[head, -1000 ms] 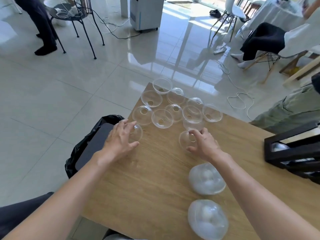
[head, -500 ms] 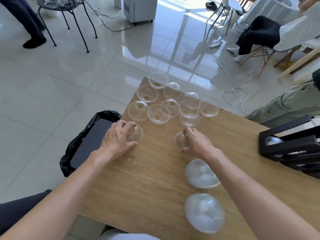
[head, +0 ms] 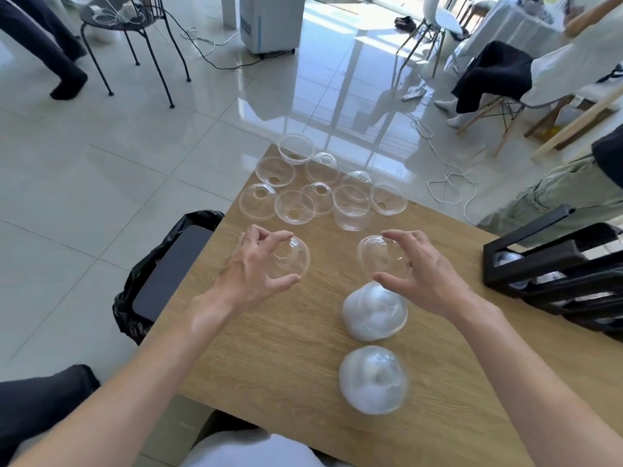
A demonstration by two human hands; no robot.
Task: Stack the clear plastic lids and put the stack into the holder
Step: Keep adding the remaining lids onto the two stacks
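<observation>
My left hand [head: 251,271] grips one clear dome lid [head: 292,256] between thumb and curled fingers, lifted a little above the wooden table [head: 276,358]. My right hand [head: 421,267] grips another clear dome lid [head: 374,254] the same way, the two lids apart and facing each other. Several loose clear lids [head: 295,207] lie scattered at the table's far corner. Two cloudy-looking stacks of lids [head: 374,311] [head: 373,384] lie on the table near me. The black holder [head: 553,267] stands at the right edge with lids inside.
A bin with a black bag [head: 168,267] stands against the table's left edge. Beyond the table are a tiled floor, a cable [head: 448,183], chairs and seated or standing people.
Both hands have lifted their lids off the table and turned them on edge. The view has tilted slightly.
</observation>
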